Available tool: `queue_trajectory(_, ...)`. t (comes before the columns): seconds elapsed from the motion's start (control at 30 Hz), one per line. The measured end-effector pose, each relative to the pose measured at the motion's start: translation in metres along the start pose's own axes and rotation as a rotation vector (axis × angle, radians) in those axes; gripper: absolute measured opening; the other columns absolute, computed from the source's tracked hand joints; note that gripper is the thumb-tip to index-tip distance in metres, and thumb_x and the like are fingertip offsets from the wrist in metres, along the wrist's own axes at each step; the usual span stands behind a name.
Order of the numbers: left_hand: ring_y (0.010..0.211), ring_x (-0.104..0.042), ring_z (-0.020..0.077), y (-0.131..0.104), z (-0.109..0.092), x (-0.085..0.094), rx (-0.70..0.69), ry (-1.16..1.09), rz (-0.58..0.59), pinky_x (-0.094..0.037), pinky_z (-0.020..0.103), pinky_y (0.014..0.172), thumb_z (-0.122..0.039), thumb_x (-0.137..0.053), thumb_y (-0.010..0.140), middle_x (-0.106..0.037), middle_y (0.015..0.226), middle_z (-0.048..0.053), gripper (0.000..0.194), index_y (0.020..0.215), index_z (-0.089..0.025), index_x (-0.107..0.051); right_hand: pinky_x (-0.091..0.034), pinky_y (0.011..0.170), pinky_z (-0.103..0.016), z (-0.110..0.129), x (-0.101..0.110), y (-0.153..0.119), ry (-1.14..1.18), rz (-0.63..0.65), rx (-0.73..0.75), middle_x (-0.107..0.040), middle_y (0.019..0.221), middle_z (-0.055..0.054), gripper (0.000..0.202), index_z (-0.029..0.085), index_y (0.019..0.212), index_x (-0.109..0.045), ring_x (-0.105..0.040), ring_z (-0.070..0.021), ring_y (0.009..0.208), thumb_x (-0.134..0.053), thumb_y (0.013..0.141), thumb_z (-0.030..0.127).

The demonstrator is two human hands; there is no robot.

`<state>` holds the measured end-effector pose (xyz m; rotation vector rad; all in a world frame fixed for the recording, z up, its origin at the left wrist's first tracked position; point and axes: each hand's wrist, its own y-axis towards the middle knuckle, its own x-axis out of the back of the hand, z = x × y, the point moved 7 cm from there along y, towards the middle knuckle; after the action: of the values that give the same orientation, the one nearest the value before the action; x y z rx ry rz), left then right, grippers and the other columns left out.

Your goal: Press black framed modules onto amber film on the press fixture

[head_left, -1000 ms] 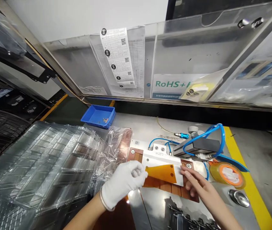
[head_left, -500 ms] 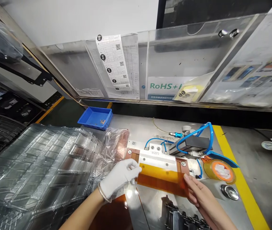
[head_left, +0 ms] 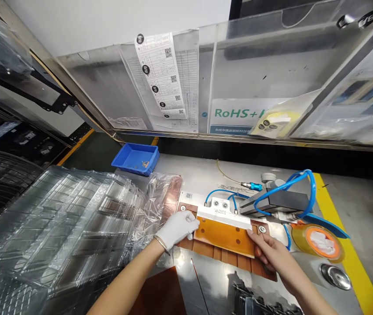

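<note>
An amber, see-through film strip (head_left: 222, 236) lies over the front of the white metal block marked JJ-25070 (head_left: 221, 211). My left hand (head_left: 178, 229), in a white glove, pinches the strip's left end. At the other end, my bare right hand (head_left: 268, 249) grips it between thumb and fingers. Beneath the strip, the brown grooved base (head_left: 238, 260) of the fixture shows along the front. Screw heads on the block show through the film.
Stacked clear plastic trays (head_left: 84, 227) fill the left side, beside a crinkled clear bag (head_left: 153, 197). A blue bin (head_left: 136, 158) stands behind. Blue air hoses (head_left: 312, 192), a tape roll (head_left: 324, 243) and a round metal knob (head_left: 335, 275) are at right. Black parts (head_left: 255, 302) lie in front.
Both hands have carried the film strip back and up against the white block. It was held tilted in front before, and the grooved base now shows below it. The camera view has shifted slightly.
</note>
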<state>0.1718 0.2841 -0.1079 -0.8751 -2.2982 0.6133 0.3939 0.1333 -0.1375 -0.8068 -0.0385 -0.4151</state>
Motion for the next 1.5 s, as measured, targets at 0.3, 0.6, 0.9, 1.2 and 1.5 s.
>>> queue_trajectory(0.3, 0.043, -0.048, 0.0102, 0.006, 0.002, -0.001, 0.013, -0.045, -0.014, -0.038, 0.023, 0.054, -0.025, -0.057, 0.075, -0.052, 0.04, -0.008, 0.017, 0.062, -0.021, -0.047, -0.014, 0.041, -0.021, 0.0, 0.001, 0.007, -0.02, 0.007, -0.012, -0.033, 0.036, 0.01, 0.054, 0.024, 0.052, -0.04, -0.022, -0.0059, 0.036, -0.059, 0.071, 0.071)
queue_trajectory(0.6, 0.04, -0.043, 0.0074, 0.005, 0.007, -0.002, 0.045, -0.141, -0.022, -0.032, 0.018, 0.037, -0.027, -0.059, 0.08, -0.057, 0.052, -0.006, 0.011, 0.077, -0.018, -0.053, -0.016, 0.041, -0.021, 0.006, 0.015, 0.008, -0.115, 0.032, -0.016, -0.035, 0.038, 0.01, 0.055, 0.024, 0.056, -0.042, -0.024, -0.0053, 0.036, -0.062, 0.068, 0.074)
queue_trajectory(0.9, 0.05, -0.056, 0.0091, 0.007, 0.013, -0.003, 0.024, -0.204, -0.037, -0.037, 0.015, 0.037, -0.026, -0.063, 0.079, -0.056, 0.055, -0.006, 0.013, 0.077, -0.019, -0.053, -0.049, 0.063, -0.035, 0.008, 0.073, -0.036, -0.657, -0.219, 0.447, -0.072, 0.085, -0.005, 0.047, 0.03, 0.084, -0.07, -0.066, -0.0278, 0.08, -0.06, 0.069, 0.073)
queue_trajectory(1.2, 0.05, -0.056, 0.0083, 0.007, 0.009, -0.002, 0.016, -0.156, -0.055, -0.037, 0.016, 0.04, -0.027, -0.062, 0.081, -0.059, 0.057, -0.006, 0.016, 0.074, -0.02, -0.049, -0.059, 0.067, -0.034, -0.017, 0.079, -0.028, -0.945, -0.293, 0.733, -0.074, 0.09, -0.008, 0.055, 0.025, 0.09, -0.067, -0.073, -0.0243, 0.082, -0.03, 0.093, 0.066)
queue_trajectory(1.5, 0.053, -0.056, 0.0131, -0.049, 0.026, 0.013, -0.043, 0.088, -0.289, -0.042, 0.023, 0.053, -0.044, -0.063, 0.082, -0.057, 0.057, -0.003, 0.024, 0.075, -0.021, -0.061, -0.06, 0.077, -0.037, -0.036, 0.092, -0.106, -0.728, -0.408, 0.609, -0.075, 0.11, -0.007, 0.052, 0.029, 0.106, -0.067, -0.072, -0.0275, 0.096, -0.041, 0.086, 0.069)
